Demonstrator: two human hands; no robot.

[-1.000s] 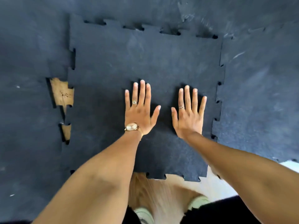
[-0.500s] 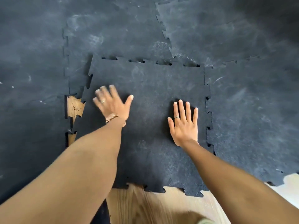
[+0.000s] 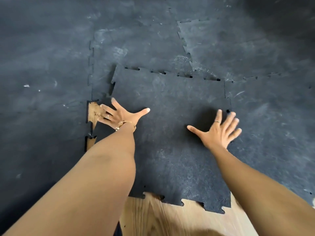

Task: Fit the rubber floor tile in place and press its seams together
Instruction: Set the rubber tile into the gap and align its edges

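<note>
While the black rubber floor tile (image 3: 170,133) lies among laid interlocking mats (image 3: 51,65), left edge unseated over a wood-floor gap (image 3: 93,111), left hand (image 3: 119,114) and right hand (image 3: 219,132) splay open-fingered, gripping nothing.

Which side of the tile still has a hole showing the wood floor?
The left seam, by the left hand; the top and right seams show only thin dark slits.

Head view, steeply down, close.
</note>
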